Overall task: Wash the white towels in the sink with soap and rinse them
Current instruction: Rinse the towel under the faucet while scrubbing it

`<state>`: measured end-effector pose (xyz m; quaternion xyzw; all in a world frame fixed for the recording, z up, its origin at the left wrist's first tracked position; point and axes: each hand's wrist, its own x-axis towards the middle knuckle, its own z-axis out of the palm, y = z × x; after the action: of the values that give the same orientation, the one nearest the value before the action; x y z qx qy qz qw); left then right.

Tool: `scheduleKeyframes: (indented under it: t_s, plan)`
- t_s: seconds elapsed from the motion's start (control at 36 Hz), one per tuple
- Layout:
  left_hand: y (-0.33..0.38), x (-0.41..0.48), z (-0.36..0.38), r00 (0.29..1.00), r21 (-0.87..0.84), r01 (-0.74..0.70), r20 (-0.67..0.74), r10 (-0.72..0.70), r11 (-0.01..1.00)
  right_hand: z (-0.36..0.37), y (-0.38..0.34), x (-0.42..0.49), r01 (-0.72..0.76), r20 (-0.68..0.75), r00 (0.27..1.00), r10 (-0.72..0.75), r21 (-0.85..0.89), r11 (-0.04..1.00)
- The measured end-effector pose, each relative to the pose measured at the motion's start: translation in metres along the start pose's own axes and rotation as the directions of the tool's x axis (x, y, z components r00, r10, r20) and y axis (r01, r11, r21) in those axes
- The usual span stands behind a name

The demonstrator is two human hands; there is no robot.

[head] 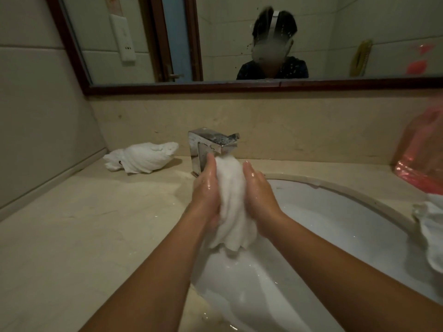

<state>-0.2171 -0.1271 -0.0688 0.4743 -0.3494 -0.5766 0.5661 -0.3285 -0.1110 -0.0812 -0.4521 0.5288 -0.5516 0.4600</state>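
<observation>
A wet white towel (232, 202) hangs bunched between my two hands, its top right under the spout of the chrome faucet (211, 144), above the white sink (335, 212). My left hand (208, 188) presses on the towel's left side with straight, wet fingers. My right hand (259, 190) presses on its right side the same way. Another white towel (141, 158) lies wrung and twisted on the counter to the left of the faucet. More white cloth (429, 231) drapes over the sink's right rim.
A beige stone counter (96, 224) surrounds the sink and meets a tiled wall on the left. A pink plastic bag (422, 159) stands at the back right. A wood-framed mirror (239, 85) hangs above the backsplash.
</observation>
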Motion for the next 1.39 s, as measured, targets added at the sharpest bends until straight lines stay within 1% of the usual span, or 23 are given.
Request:
scheduleKeyframes:
  t_s: [0.06, 0.11, 0.17, 0.22, 0.25, 0.33, 0.39, 0.44, 0.47, 0.53, 0.61, 0.67, 0.72, 0.78, 0.81, 0.86, 0.92, 1.03, 1.08, 1.14, 1.25, 1.33, 1.39]
  plan:
    - [0.002, -0.014, 0.009, 0.996, 0.058, 0.004, 0.090, -0.010, 0.998, 0.002, -0.004, -0.006, 0.076, 0.067, 0.994, -0.083, 0.100, 0.992]
    - [-0.002, -0.017, 0.010, 0.984, 0.084, 0.048, 0.170, -0.062, 0.995, -0.005, -0.002, -0.007, 0.039, 0.158, 0.985, -0.071, 0.195, 0.980]
    - [-0.001, -0.016, 0.005, 0.978, 0.090, 0.058, 0.194, -0.075, 0.994, -0.013, -0.003, -0.006, 0.008, 0.230, 0.971, -0.058, 0.212, 0.977]
    - [0.000, -0.016, 0.002, 0.975, 0.109, 0.044, 0.213, -0.067, 0.993, -0.019, -0.001, 0.000, -0.011, 0.234, 0.972, -0.035, 0.190, 0.982]
    - [0.001, -0.018, 0.002, 0.982, 0.114, 0.017, 0.186, -0.038, 0.993, -0.020, -0.002, 0.001, -0.060, 0.246, 0.969, 0.007, 0.209, 0.976]
    - [0.006, -0.016, 0.002, 0.992, 0.184, -0.120, 0.000, 0.123, 0.976, -0.026, 0.002, 0.009, -0.262, 0.276, 0.946, 0.170, 0.342, 0.902]
    - [0.008, -0.010, -0.001, 0.969, 0.325, -0.190, -0.088, 0.230, 0.926, -0.030, -0.001, 0.010, -0.317, 0.321, 0.927, 0.192, 0.399, 0.860]
    - [0.010, -0.009, -0.006, 0.958, 0.501, -0.192, -0.090, 0.272, 0.844, -0.035, -0.003, 0.011, -0.302, 0.330, 0.931, 0.152, 0.470, 0.829]
    - [0.009, -0.007, -0.008, 0.966, 0.555, -0.169, -0.072, 0.249, 0.814, -0.038, -0.005, 0.010, -0.292, 0.333, 0.934, 0.128, 0.508, 0.811]
    - [0.009, -0.004, -0.008, 0.979, 0.575, -0.138, -0.043, 0.198, 0.807, -0.042, -0.007, 0.012, -0.271, 0.331, 0.940, 0.075, 0.597, 0.755]
    - [0.008, 0.002, -0.009, 0.996, 0.459, -0.089, 0.031, 0.084, 0.884, -0.040, -0.016, 0.013, -0.253, 0.348, 0.938, -0.001, 0.684, 0.684]
    - [-0.010, 0.029, -0.018, 0.995, 0.371, -0.050, 0.094, 0.016, 0.927, -0.039, -0.017, 0.017, -0.255, 0.340, 0.940, -0.007, 0.721, 0.644]
    - [-0.025, 0.050, -0.026, 0.990, 0.364, -0.039, 0.140, -0.013, 0.931, -0.034, -0.016, 0.018, -0.241, 0.308, 0.951, 0.011, 0.722, 0.649]
    - [-0.016, 0.037, -0.024, 0.990, 0.398, -0.037, 0.142, -0.022, 0.917, -0.031, -0.010, 0.022, -0.258, 0.299, 0.952, 0.060, 0.684, 0.682]
    - [-0.010, 0.028, -0.022, 0.993, 0.402, -0.020, 0.117, -0.030, 0.916, -0.031, -0.007, 0.022, -0.272, 0.297, 0.950, 0.091, 0.654, 0.705]
    - [0.000, 0.017, -0.020, 0.998, 0.382, 0.062, 0.006, -0.070, 0.922, -0.031, 0.000, 0.026, -0.289, 0.270, 0.950, 0.154, 0.586, 0.757]
    - [0.004, 0.016, -0.020, 0.994, 0.340, 0.103, -0.075, -0.082, 0.935, -0.030, 0.005, 0.027, -0.329, 0.304, 0.933, 0.193, 0.500, 0.801]
    - [0.006, 0.018, -0.019, 0.986, 0.308, 0.086, -0.165, -0.036, 0.948, -0.023, 0.012, 0.017, -0.418, 0.383, 0.875, 0.297, 0.285, 0.863]
    - [0.009, 0.015, -0.018, 0.979, 0.273, 0.047, -0.203, 0.010, 0.961, -0.022, 0.015, 0.015, -0.435, 0.378, 0.865, 0.328, 0.243, 0.867]
    - [0.010, 0.015, -0.019, 0.973, 0.206, 0.007, -0.227, 0.041, 0.978, -0.023, 0.012, 0.017, -0.419, 0.290, 0.892, 0.347, 0.243, 0.875]
    - [0.010, 0.020, -0.022, 0.966, 0.105, -0.009, -0.255, 0.035, 0.994, -0.029, -0.004, 0.020, -0.394, 0.249, 0.914, 0.322, 0.347, 0.851]
    - [0.009, 0.016, -0.018, 0.968, 0.217, -0.018, -0.239, 0.071, 0.976, -0.031, -0.009, 0.021, -0.359, 0.225, 0.932, 0.286, 0.444, 0.821]
    - [0.009, 0.010, -0.015, 0.986, 0.283, -0.043, -0.143, 0.086, 0.958, -0.029, -0.010, 0.020, -0.327, 0.198, 0.944, 0.262, 0.486, 0.811]
